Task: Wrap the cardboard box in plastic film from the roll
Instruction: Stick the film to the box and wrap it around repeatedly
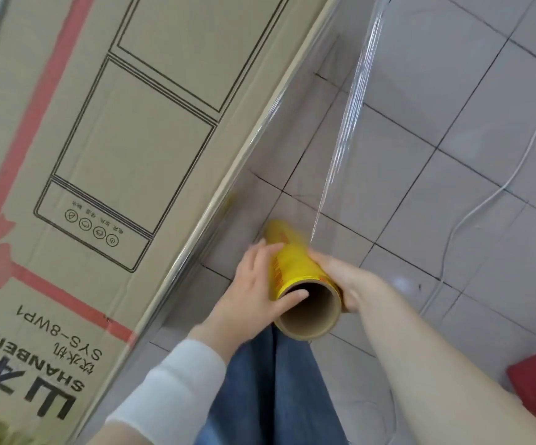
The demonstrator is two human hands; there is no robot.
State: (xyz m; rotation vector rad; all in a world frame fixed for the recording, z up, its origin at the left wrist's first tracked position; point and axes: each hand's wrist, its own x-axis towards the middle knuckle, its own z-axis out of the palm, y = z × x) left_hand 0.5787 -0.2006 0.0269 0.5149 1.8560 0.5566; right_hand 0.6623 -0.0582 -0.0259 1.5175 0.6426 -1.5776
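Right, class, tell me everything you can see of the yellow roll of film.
The yellow roll, printed in red, is wound on a brown cardboard core whose hollow end faces the camera. It is held above the tiled floor beside the cardboard box, the left hand cupping one side, the right hand the other. Clear film stretches from it up towards the box.

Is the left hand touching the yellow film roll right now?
Touching. The head view shows the left hand pressed against the yellow side of the roll, its thumb lying across the roll's open end.
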